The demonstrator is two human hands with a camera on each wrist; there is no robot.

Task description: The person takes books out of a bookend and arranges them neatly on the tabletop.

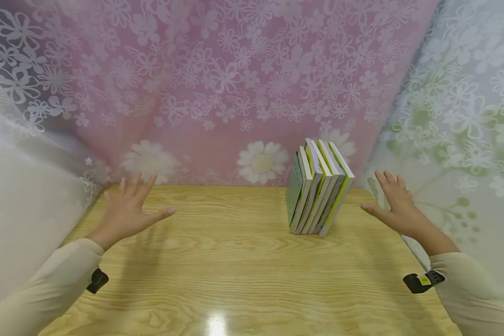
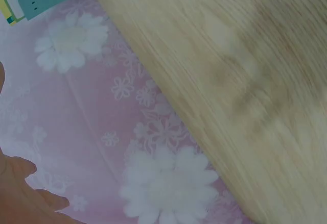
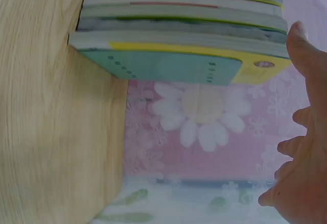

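Left hand (image 1: 128, 212) and right hand (image 1: 397, 211) held wide, books (image 1: 321, 191) between them

The books stand together in a row, roughly upright, right of the frame's centre in the head view. The right hand is nearer them, at the frame's right, fingers apart and thumb toward the row, a gap between. The left hand, at the frame's left, is well apart from them, fingers spread, holding nothing. Below is the table (image 1: 218, 266); behind, a pink cloth (image 1: 218, 84) fills the upper frame. This looks like a ready pose, no grip made yet. Taking hold would seem to call for both palms closing in from the sides, the left travelling farther.
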